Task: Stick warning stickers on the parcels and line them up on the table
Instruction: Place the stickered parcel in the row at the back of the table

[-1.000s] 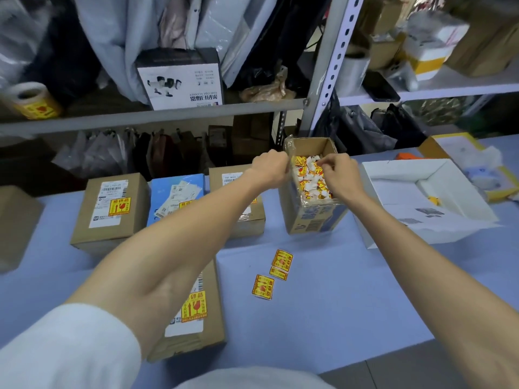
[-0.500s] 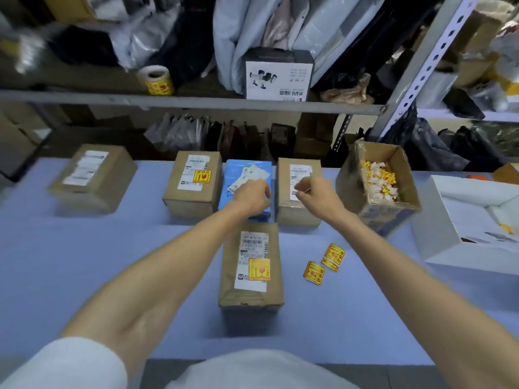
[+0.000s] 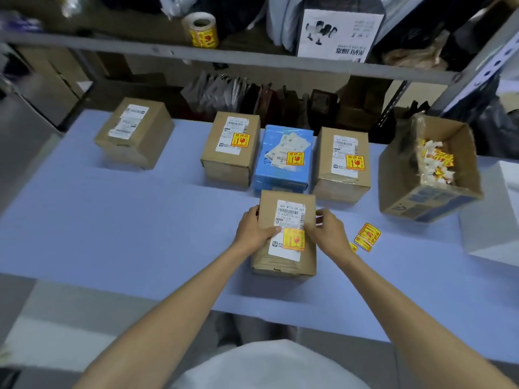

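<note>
A person's left hand and right hand clasp opposite sides of a brown cardboard parcel bearing a yellow warning sticker. It lies on the blue table, just in front of a row of three stickered parcels. Another brown parcel sits well apart at left, with loose stickers lying at right.

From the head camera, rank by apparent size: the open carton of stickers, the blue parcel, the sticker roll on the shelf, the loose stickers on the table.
1. Open carton of stickers
2. Blue parcel
3. Sticker roll and loose stickers look about alike; the roll sits farther back, so I leave them unranked.
</note>
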